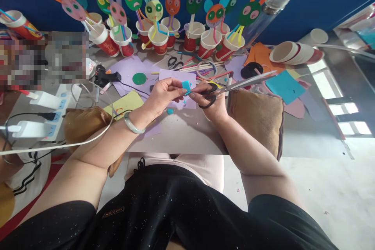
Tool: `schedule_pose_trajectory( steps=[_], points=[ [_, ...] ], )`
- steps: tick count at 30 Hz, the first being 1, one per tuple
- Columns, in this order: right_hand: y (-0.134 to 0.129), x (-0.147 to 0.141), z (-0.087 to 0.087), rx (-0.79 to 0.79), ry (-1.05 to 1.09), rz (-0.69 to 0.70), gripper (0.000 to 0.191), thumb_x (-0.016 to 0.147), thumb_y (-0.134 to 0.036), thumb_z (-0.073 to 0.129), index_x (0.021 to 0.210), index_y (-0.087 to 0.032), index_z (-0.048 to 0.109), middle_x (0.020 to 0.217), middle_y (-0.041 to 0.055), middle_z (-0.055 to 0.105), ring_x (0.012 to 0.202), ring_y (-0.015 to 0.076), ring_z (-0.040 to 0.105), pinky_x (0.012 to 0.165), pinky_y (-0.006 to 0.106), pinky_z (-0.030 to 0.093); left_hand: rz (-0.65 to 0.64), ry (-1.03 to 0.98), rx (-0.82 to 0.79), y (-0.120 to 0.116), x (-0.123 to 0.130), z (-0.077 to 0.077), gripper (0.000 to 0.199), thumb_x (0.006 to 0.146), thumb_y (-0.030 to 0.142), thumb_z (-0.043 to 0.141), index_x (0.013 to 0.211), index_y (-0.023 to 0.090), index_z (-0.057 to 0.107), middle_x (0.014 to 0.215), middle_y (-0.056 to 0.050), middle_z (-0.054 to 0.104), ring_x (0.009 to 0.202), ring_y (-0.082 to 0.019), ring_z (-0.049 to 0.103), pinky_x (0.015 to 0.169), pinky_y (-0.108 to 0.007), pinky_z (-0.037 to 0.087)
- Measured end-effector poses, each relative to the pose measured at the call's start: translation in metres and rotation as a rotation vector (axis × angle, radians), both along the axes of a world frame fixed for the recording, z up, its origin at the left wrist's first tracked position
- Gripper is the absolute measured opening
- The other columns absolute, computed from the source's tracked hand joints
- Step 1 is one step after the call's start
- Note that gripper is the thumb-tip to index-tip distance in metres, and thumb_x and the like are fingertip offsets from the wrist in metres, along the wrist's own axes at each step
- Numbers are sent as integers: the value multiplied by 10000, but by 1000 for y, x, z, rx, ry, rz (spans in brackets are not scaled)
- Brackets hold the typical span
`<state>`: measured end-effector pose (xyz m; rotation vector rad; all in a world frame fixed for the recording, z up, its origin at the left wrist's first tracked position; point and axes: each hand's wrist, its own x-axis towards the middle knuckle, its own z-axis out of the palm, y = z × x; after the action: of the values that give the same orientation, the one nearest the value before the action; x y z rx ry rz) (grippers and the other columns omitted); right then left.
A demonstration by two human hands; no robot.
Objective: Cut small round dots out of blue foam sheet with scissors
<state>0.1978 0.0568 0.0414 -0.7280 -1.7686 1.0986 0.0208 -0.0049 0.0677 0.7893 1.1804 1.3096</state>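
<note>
A small piece of blue paper (186, 86) is pinched between the thumb and fingers of my left hand (165, 93). Close against it, my right hand (216, 105) is closed with the finger loops of a pair of scissors (247, 85) round its fingers. The long blades point away to the right, and the right fingertips meet at the paper's edge. Beneath both hands lies a sheet of light purple paper (165, 76) with tiny scraps on it. A small blue paper disc (170, 111) rests on the table just below my left hand.
Paper cups (158, 41) with coloured paper faces stand along the blue wall. Brown cushions (254, 119) flank my arms. To the left are a power strip (57, 115) and a white cable (96, 134). Blue paper (285, 90) and tipped cups (288, 52) lie right.
</note>
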Motion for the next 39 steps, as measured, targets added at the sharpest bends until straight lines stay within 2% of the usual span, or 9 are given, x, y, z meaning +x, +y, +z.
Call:
schedule_pose_trajectory(
  steps=[3,10,13,17,21,26,30,34,39],
  points=[
    [0,0,3,-5,5,21,503,779,-715,853,696,-227,767,680,15,646,655,163,563,668,351,479,10,9,12,-1,1,1,479,570,334,1043,778,180,640,605,48,686,554,-97,654,556,-226,485],
    [-1,1,3,-7,11,7,402,741,-589,921,690,-225,757,709,12,669,673,162,582,703,355,512,38,-8,7,0,2,2,389,594,228,984,756,180,634,575,59,675,533,-89,645,548,-216,487],
    [0,1,3,-34,-10,-7,428,739,-621,904,695,-227,743,719,15,673,682,170,589,691,355,515,28,-16,25,0,1,2,342,638,212,938,761,187,619,584,61,674,546,-88,654,558,-213,494],
    [1,2,3,-28,26,-10,458,762,-656,881,700,-229,725,720,19,667,696,176,598,679,352,500,-63,-40,15,-2,-1,2,348,607,187,931,843,177,675,629,47,707,566,-94,667,568,-217,507],
    [2,1,2,-55,36,-55,548,788,-772,815,726,-240,699,702,15,639,670,178,580,647,356,483,-118,-48,-23,-1,-1,0,307,628,153,902,866,174,709,657,32,728,588,-101,681,591,-225,529],
    [3,2,1,-142,-12,-67,664,829,-890,679,711,-241,602,627,-12,554,584,144,506,603,332,448,81,-21,33,3,-2,0,295,674,160,914,762,192,635,593,62,660,549,-83,642,567,-213,517],
    [3,4,2,-165,-123,76,743,800,-954,625,683,-222,576,674,16,598,652,158,553,634,320,455,194,-24,82,4,-5,4,297,725,158,896,751,204,604,588,70,646,551,-77,625,590,-216,535],
    [-2,5,5,-128,-331,216,824,725,-1024,596,696,-200,610,724,34,629,690,168,564,662,319,446,280,-4,132,6,-8,7,305,758,150,878,753,214,580,590,77,639,561,-75,626,592,-214,530],
    [-11,4,8,-136,-512,311,791,744,-976,648,731,-185,623,689,6,595,646,141,513,626,293,399,328,32,209,7,-9,6,308,771,126,852,831,221,565,619,100,625,568,-66,623,606,-212,511]
  ],
)
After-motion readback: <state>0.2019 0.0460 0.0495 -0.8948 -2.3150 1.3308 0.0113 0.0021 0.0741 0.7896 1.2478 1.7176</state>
